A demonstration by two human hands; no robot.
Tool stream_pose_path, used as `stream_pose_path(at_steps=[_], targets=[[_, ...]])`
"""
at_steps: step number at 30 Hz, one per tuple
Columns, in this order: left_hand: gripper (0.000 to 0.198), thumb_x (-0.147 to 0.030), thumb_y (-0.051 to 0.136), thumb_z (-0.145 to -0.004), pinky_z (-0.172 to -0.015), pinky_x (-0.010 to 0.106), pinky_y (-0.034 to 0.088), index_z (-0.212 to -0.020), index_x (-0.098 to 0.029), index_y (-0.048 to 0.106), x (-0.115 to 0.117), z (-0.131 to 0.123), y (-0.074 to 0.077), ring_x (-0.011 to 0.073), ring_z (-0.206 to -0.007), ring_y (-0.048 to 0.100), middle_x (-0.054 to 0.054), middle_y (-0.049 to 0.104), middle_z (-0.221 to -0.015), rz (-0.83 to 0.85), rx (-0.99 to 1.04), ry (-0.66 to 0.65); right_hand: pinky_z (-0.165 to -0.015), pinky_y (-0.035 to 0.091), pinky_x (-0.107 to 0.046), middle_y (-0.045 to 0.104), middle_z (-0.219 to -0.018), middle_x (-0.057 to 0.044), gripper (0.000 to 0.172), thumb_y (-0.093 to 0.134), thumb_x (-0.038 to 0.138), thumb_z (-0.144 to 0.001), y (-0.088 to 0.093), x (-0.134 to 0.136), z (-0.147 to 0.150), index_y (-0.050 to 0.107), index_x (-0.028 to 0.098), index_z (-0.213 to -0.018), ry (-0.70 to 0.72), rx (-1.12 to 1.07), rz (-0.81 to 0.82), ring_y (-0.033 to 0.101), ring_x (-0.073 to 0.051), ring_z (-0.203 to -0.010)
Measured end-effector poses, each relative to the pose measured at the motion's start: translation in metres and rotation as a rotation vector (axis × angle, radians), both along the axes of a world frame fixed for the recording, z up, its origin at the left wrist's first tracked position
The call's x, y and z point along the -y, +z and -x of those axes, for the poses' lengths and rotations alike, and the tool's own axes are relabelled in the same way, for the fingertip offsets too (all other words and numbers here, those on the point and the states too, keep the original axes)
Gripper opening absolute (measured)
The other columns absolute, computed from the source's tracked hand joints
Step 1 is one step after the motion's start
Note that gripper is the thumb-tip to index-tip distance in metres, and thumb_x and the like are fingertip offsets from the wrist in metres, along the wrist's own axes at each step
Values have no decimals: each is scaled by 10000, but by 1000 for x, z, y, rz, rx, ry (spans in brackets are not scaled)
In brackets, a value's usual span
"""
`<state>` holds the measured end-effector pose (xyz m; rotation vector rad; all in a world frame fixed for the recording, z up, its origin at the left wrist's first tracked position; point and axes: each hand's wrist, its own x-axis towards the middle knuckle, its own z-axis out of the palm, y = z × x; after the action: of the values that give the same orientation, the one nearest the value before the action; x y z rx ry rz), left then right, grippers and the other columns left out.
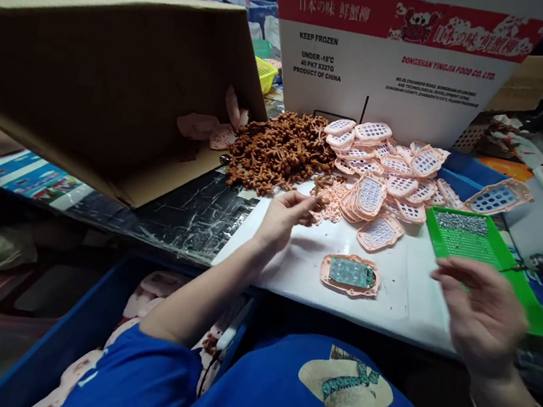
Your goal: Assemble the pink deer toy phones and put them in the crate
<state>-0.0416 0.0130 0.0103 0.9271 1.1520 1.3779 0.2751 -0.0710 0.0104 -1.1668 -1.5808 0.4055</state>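
My left hand (285, 220) is pinched at the edge of a heap of small pink plastic pieces (333, 199); what lies between its fingertips is too small to make out. In front of it, a pink plastic housing (373, 290) lies on the white work surface (292, 270), with a green circuit board (350, 272) in it. My right hand (480, 317), slightly blurred, is over the near side of a green tray (539, 315) of small metal screws (461, 223). Its thumb and fingers are drawn together, and whatever they hold cannot be made out.
Brown rubbery parts (284, 148) are heaped beside pink panels with windows (390, 170). An open cardboard box (93, 70) lies at left, and a white printed carton (372, 63) stands behind. A blue bin (101, 301) with pink parts sits below the table.
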Motion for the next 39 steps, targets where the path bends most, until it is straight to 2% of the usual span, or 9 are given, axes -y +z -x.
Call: stream_pose_path(at_steps=[3,5,9,12,14,18,28,34,39], targets=[[305,-421,823,-726,-564,218,515,-753,-148,689,41,-40,2,105,-553,637,14,724,-688,-162,-122,-246,-646,584,-284,714,-1040,-39,315,715,374,-861,7,-6,44,641,257,-1143,285,-236,360,681,-135,-755],[241,-382,781,-791,-594,225,523,-806,-149,724,60,-59,1,118,-602,659,32,746,-741,-272,-263,-345,-593,553,-250,719,-926,-22,309,750,397,-823,9,-11,59,661,232,-1069,369,-366,460,654,-115,-686],[258,-386,664,-914,-739,284,554,-983,-146,728,66,-69,-13,165,-788,704,100,762,-913,-593,-579,-390,-490,436,-202,639,-688,27,245,762,399,-805,2,-13,52,677,194,-907,295,-414,541,510,-63,-524],[392,-443,657,-907,-962,445,520,-1181,-163,668,56,-62,-28,269,-1135,636,177,678,-1242,-776,-868,-397,-520,451,-214,662,-733,13,310,788,412,-759,-7,-13,35,668,190,-939,232,-374,619,560,-84,-577],[486,-449,667,-893,-1048,527,459,-1291,-177,607,53,-58,-37,321,-1285,537,193,572,-1404,-792,-1024,-430,-626,520,-248,695,-804,-12,330,791,417,-741,-13,-13,28,662,186,-938,245,-318,676,634,-120,-688],[501,-419,589,-944,-1044,516,458,-1379,-177,541,56,-57,-47,314,-1274,541,182,563,-1406,-765,-1124,-500,-680,559,-287,715,-865,-35,341,750,448,-761,-24,-14,27,645,186,-953,266,-246,767,668,-155,-767],[497,-415,575,-951,-1046,501,448,-1382,-170,550,55,-56,-41,310,-1265,538,172,571,-1400,-725,-1134,-555,-767,544,-323,735,-877,-40,244,694,394,-816,-19,-20,29,663,188,-942,249,18,655,680,-171,-803],[509,-404,580,-944,-1028,505,453,-1380,-144,553,54,-57,-40,319,-1244,546,189,577,-1391,-739,-1135,-568,-656,532,-275,730,-807,-24,163,659,335,-843,-15,-22,30,644,187,-910,265,119,613,675,-148,-695],[510,-379,580,-940,-1007,496,458,-1381,-124,550,53,-57,-39,327,-1231,553,196,583,-1375,-753,-1147,-579,-724,535,-310,747,-876,-52,133,607,280,-881,-17,-18,29,641,189,-971,256,345,430,696,-174,-753]])
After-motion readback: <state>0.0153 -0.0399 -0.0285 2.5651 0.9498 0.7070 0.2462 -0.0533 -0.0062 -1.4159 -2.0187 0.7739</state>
